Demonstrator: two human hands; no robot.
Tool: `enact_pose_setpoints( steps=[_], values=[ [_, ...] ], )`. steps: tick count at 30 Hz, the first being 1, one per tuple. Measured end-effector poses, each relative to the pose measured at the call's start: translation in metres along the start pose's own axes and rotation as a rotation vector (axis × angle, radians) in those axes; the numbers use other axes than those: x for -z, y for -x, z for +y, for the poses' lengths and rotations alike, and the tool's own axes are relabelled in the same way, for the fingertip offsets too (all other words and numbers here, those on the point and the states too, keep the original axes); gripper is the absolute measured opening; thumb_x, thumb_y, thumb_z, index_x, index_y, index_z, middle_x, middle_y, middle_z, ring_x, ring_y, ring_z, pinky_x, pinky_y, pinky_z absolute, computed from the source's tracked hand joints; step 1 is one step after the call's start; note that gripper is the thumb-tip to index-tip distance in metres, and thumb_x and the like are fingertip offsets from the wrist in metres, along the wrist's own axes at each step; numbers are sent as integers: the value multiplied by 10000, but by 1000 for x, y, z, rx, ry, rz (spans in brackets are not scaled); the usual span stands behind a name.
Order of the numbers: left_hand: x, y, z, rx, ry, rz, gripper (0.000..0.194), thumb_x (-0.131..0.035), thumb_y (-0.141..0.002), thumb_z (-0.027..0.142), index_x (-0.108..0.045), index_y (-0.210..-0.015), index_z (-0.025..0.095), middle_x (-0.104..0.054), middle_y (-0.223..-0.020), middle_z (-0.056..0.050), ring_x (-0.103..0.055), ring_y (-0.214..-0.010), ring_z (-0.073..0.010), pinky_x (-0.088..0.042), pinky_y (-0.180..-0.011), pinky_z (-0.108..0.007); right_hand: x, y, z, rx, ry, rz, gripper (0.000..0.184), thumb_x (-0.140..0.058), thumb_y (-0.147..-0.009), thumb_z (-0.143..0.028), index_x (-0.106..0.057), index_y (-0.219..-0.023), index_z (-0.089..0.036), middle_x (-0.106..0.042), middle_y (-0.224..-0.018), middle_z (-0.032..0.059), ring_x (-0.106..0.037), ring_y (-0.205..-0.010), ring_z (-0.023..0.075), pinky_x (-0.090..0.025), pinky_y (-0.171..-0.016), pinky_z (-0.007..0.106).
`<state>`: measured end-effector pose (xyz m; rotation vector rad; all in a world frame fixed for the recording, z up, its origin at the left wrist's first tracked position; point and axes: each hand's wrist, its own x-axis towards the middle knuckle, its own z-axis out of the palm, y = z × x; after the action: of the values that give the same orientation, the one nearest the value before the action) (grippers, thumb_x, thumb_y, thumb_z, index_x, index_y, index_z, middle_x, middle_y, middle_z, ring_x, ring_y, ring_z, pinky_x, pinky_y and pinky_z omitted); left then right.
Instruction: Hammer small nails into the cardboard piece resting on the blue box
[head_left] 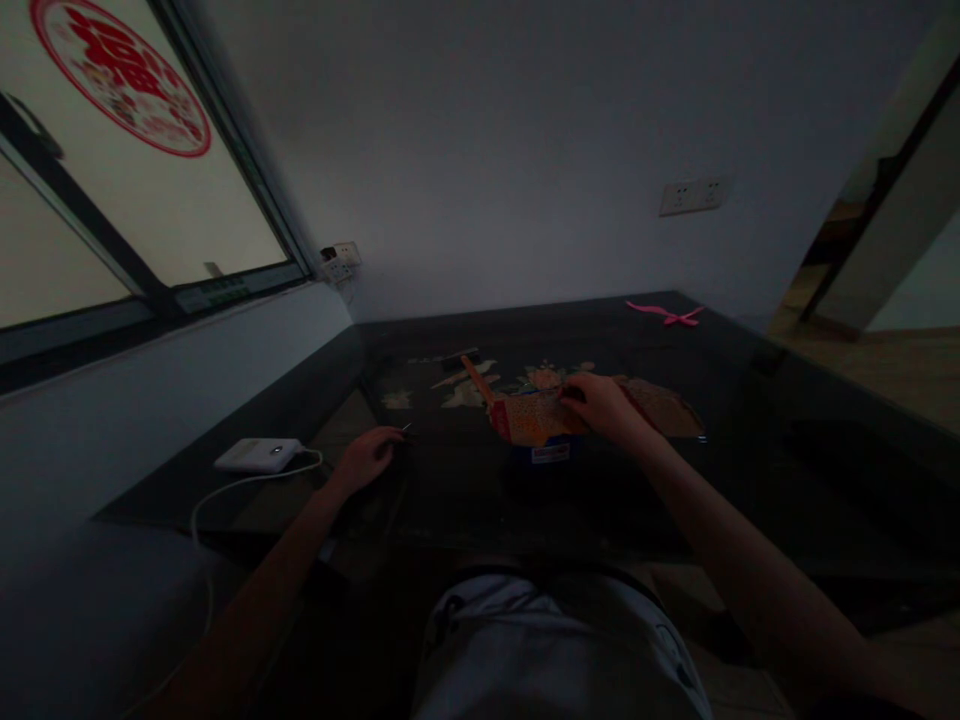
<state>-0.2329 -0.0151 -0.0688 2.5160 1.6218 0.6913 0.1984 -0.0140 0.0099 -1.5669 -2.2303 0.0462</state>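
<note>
In the dim head view, my left hand (366, 457) rests on the dark table with its fingers drawn together. A thin, pale, pin-like piece (406, 427) sticks out at its fingertips; its kind is too small to make out. My right hand (600, 402) is closed in a pinch at the top edge of an orange-brown, dotted cardboard piece (531, 418). What lies between those fingertips is hidden. Under the cardboard shows a dark blue box (551, 453) with a pale label. A hammer (478, 381) lies behind, its wooden handle end meeting the cardboard's left side.
Another brown cardboard piece (664, 405) lies beyond my right wrist. A long, thin pink object (667, 316) is near the table's back right corner. At the left sits a white power bank (257, 455) with a cable (247, 482) running off the table edge. A wall closes the back.
</note>
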Motion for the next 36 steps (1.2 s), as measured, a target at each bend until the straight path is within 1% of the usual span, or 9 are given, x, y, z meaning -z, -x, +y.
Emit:
enact_pose_setpoints(
  steps=[8, 11, 14, 19, 22, 24, 26, 29, 36],
  values=[
    [-1, -3, -5, 91, 1, 82, 299, -430, -779, 196, -619, -1011, 208, -661, -1085, -52, -577, -1062, -210, -423, -985, -398, 3, -1, 3, 5, -5, 5, 181, -556, -892, -293, -646, -926, -140, -677, -929, 45, -637, -838, 165, -504, -780, 373],
    [-1, -7, 7, 84, 16, 143, 272, -431, -807, 219, -617, -1005, 201, -655, -1092, -58, -568, -1076, -212, -418, -992, -397, 6, -1, 4, 17, -14, -3, 176, -550, -896, -287, -652, -904, -144, -684, -904, 35, -640, -827, 161, -504, -776, 367],
    [1, -19, 49, 22, 67, 256, 257, -426, -842, 223, -608, -1022, 192, -642, -1109, -69, -568, -1078, -202, -422, -988, -384, 9, -3, 4, 28, -17, -12, 178, -559, -891, -290, -657, -877, -142, -688, -883, 33, -643, -819, 161, -504, -770, 361],
    [3, -59, 163, -206, 205, 361, 231, -430, -877, 201, -606, -1026, 199, -645, -1085, -57, -563, -1078, -174, -426, -975, -342, 9, -6, 5, 30, -8, -28, 189, -563, -887, -311, -660, -890, -149, -692, -892, 31, -645, -822, 162, -502, -779, 367],
    [-9, -90, 218, -307, 256, 233, 215, -483, -853, 175, -609, -1027, 180, -646, -1071, -63, -578, -1044, -175, -438, -945, -325, 9, -6, 5, 30, -2, -33, 191, -562, -888, -311, -658, -905, -147, -690, -907, 36, -644, -829, 164, -503, -780, 370],
    [-23, -107, 238, -293, 254, 110, 174, -550, -823, 201, -623, -975, 159, -657, -992, -77, -601, -970, -195, -468, -879, -325, 10, -5, 3, 37, -3, -32, 192, -558, -891, -311, -659, -898, -147, -690, -904, 35, -645, -830, 164, -504, -778, 368],
    [-38, -120, 247, -253, 236, 40, 201, -607, -784, 206, -618, -978, 154, -654, -978, -81, -600, -954, -212, -471, -858, -339, 10, -3, 2, 52, -12, -26, 191, -548, -898, -304, -658, -902, -147, -691, -904, 32, -646, -836, 163, -503, -781, 366],
    [-54, -127, 247, -193, 222, 37, 216, -627, -754, 168, -609, -969, 151, -641, -978, -76, -586, -960, -213, -462, -856, -339, 10, -2, 0, 75, -25, -8, 186, -537, -906, -288, -658, -918, -148, -693, -923, 34, -645, -858, 165, -496, -802, 374],
    [-61, -128, 240, -184, 242, 31, 205, -621, -759, 185, -607, -958, 138, -623, -949, -79, -574, -947, -209, -464, -833, -340, 7, -1, -1, 104, -41, 62, 167, -551, -890, -254, -679, -916, -150, -711, -897, 42, -648, -840, 172, -482, -789, 365]
  ],
)
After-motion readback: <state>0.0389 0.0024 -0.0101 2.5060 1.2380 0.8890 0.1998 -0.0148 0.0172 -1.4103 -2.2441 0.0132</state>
